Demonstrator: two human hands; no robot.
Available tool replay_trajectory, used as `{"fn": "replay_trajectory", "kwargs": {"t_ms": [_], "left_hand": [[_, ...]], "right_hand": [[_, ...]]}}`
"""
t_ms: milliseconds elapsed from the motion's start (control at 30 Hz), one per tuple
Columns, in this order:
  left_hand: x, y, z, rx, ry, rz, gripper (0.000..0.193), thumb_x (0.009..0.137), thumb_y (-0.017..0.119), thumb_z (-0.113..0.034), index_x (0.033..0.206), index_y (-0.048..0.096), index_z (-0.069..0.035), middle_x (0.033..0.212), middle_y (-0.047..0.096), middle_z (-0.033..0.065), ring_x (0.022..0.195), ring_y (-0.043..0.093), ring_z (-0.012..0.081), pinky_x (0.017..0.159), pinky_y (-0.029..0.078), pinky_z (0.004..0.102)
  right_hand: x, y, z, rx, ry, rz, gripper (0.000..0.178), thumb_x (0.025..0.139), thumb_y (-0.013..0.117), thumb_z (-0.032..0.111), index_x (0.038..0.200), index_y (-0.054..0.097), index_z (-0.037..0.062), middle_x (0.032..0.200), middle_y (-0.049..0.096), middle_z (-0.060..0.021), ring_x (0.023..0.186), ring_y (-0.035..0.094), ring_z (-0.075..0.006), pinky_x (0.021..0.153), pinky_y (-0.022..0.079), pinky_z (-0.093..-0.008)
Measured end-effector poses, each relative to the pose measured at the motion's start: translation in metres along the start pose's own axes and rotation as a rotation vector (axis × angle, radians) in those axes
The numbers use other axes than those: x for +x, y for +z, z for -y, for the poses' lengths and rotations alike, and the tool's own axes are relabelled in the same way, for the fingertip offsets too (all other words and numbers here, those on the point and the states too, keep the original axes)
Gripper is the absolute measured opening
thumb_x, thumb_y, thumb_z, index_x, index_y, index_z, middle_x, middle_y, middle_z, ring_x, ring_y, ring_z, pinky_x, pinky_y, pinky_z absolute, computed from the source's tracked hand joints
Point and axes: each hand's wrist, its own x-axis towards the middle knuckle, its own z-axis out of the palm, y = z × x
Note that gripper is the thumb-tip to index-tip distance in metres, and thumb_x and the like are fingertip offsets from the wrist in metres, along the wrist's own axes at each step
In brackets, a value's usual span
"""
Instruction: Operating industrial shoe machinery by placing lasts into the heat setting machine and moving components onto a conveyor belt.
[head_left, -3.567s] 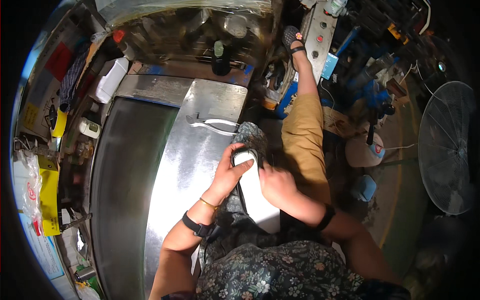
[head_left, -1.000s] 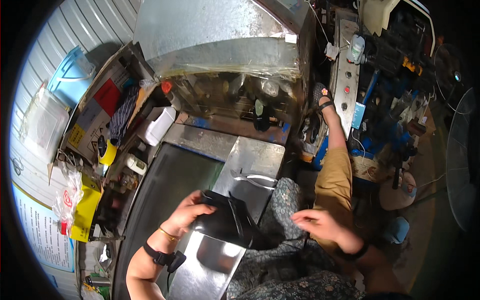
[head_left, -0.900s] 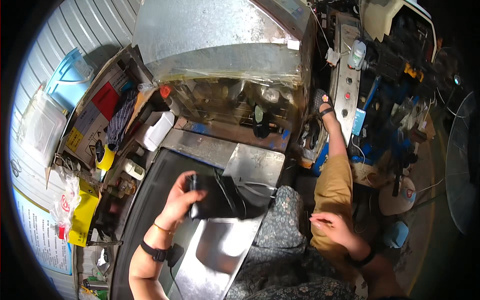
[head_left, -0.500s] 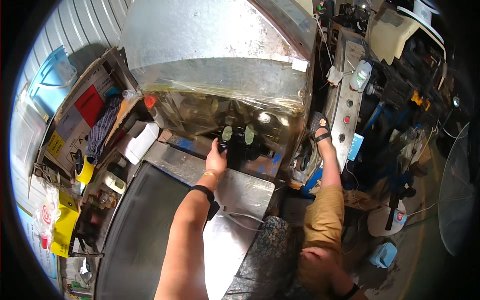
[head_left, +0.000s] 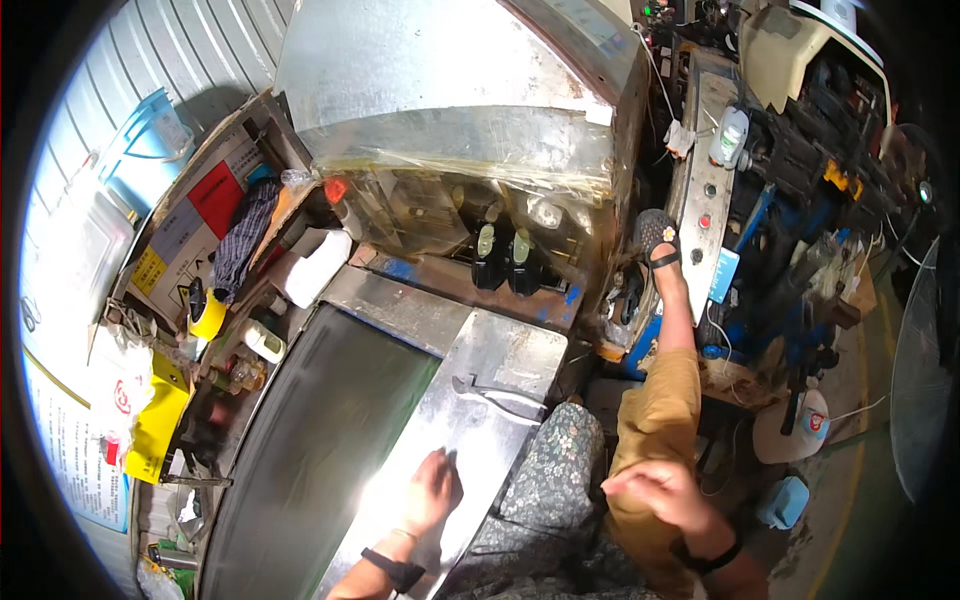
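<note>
Loosely curled, with nothing visible in its fingers, my left hand (head_left: 430, 490) is over the bright metal plate (head_left: 505, 350). A pair of pliers (head_left: 500, 398) with pale curved handles lies on that plate, just beyond the hand. My right hand (head_left: 665, 490) hovers over my bent leg in ochre trousers, its fingers loosely extended and holding nothing I can see. At the mouth of the metal-hooded machine stand two black shoes, a left one (head_left: 487, 270) and a right one (head_left: 520, 272), side by side, each with a green last showing on top. Neither hand touches them.
A dark conveyor belt (head_left: 320, 440) runs along the left of the plate. Plastic film hangs below the metal hood (head_left: 450, 90). At left, a shelf holds a yellow box (head_left: 160, 415) and a white bottle (head_left: 263, 342). My sandalled foot (head_left: 660, 240) rests near a panel with buttons (head_left: 708, 205).
My left hand has let go of the left black shoe and drawn back over the metal plate, uncovering the pliers. My right hand has risen slightly over my leg. The view has shifted.
</note>
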Motion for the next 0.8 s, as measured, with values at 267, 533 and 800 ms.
{"fn": "replay_trajectory", "kwargs": {"t_ms": [267, 533, 800], "left_hand": [[-0.045, 0.017, -0.002, 0.365, 0.167, -0.037, 0.037, 0.085, 0.053, -0.01, 0.12, 0.057, 0.001, 0.124, 0.054, 0.0261, 0.116, 0.05, 0.0449, 0.101, 0.039, 0.05], [-0.05, 0.017, 0.002, 0.345, 0.148, -0.058, 0.038, 0.085, 0.052, -0.014, 0.121, 0.058, -0.002, 0.127, 0.054, 0.0253, 0.12, 0.049, 0.0434, 0.104, 0.037, 0.049], [-0.055, 0.016, 0.007, 0.307, 0.142, -0.125, 0.035, 0.087, 0.052, -0.014, 0.118, 0.06, -0.001, 0.126, 0.055, 0.0244, 0.12, 0.05, 0.0429, 0.104, 0.038, 0.0487]], "right_hand": [[-0.019, 0.08, 0.177, 0.043, -0.683, 0.1, 0.019, 0.095, 0.05, 0.01, 0.104, 0.06, -0.0029, 0.106, 0.064, -0.0163, 0.097, 0.062, -0.0231, 0.086, 0.049, -0.0312], [-0.066, 0.14, 0.234, 0.108, -0.665, -0.031, 0.009, 0.092, 0.054, 0.011, 0.092, 0.057, 0.003, 0.095, 0.059, -0.0104, 0.09, 0.058, -0.0187, 0.078, 0.046, -0.0287], [-0.105, 0.189, 0.276, 0.131, -0.655, -0.137, 0.01, 0.089, 0.058, 0.012, 0.079, 0.054, 0.009, 0.085, 0.055, -0.0046, 0.082, 0.054, -0.0143, 0.07, 0.044, -0.0262]]}}
